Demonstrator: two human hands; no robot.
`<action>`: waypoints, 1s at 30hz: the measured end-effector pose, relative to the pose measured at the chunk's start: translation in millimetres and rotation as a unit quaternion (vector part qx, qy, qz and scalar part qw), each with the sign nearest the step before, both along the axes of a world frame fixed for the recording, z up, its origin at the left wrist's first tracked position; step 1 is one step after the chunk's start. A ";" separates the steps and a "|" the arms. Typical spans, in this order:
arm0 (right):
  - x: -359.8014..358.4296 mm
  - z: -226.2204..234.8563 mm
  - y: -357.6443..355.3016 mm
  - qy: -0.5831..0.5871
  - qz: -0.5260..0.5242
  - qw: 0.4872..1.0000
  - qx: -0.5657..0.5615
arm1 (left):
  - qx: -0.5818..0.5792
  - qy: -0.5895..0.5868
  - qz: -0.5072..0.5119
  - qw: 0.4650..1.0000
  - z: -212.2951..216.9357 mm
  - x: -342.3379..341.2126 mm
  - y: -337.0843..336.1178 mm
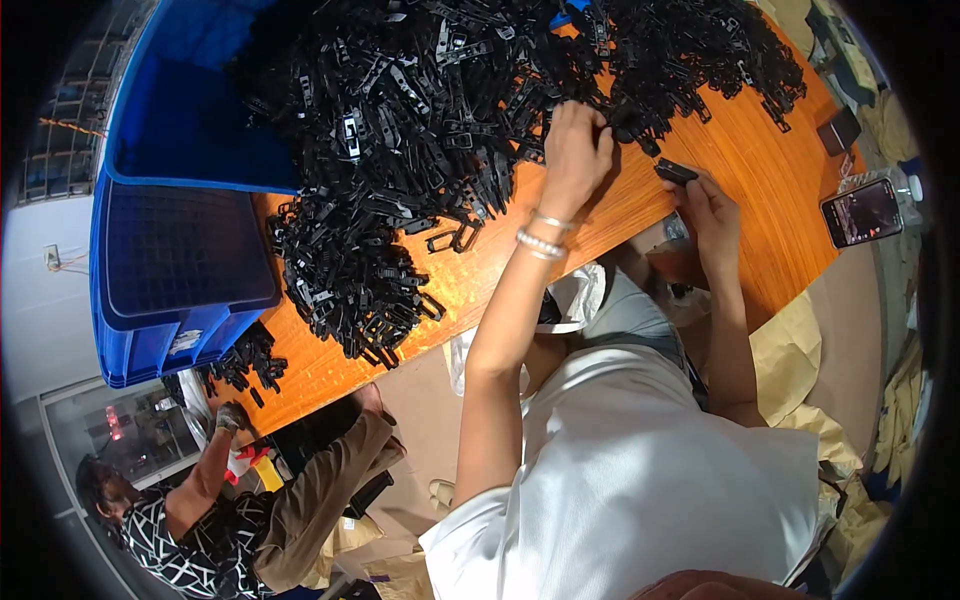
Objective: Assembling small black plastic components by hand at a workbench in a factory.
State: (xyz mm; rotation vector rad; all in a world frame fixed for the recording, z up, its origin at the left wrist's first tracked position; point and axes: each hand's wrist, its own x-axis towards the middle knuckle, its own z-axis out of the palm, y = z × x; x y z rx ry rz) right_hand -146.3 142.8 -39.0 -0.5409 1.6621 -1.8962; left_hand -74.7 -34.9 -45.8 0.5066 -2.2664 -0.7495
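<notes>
Blue stacked bins (180, 270) sit at the tabletop's (760, 170) left edge. The left hand (575, 150), fingers curled, pinches a clip in the heap of black plastic clips (400, 130). The right hand (708, 205) pinches one clip (676, 171), long axis pointing toward the left hand. A phone (862, 212) lies near the right edge.

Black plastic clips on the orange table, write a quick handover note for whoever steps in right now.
Left hand: fingers reach into the edge of the big heap of black plastic clips on the orange wooden table.
Right hand: holds one small black plastic clip at its fingertips.
Nearby: stacked blue plastic crates at the left, a lit smartphone at the right.
Done: cannot tell how many are handled.
Left: the heap is still large.
</notes>
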 end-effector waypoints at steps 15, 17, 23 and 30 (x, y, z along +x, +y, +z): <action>25.8 27.1 -14.0 0.018 0.026 0.999 0.038 | 0.660 -0.003 -0.135 0.739 35.4 54.1 22.3; 28.0 27.7 -15.6 0.057 0.011 0.997 0.054 | 0.680 0.006 -0.128 0.722 37.3 58.6 26.9; 30.8 20.6 -16.2 0.027 0.073 0.996 0.032 | 0.616 0.016 -0.073 0.784 36.3 67.0 51.4; 37.1 30.5 -23.5 -0.034 0.114 0.993 -0.004 | 0.600 0.070 -0.113 0.789 40.2 74.5 51.6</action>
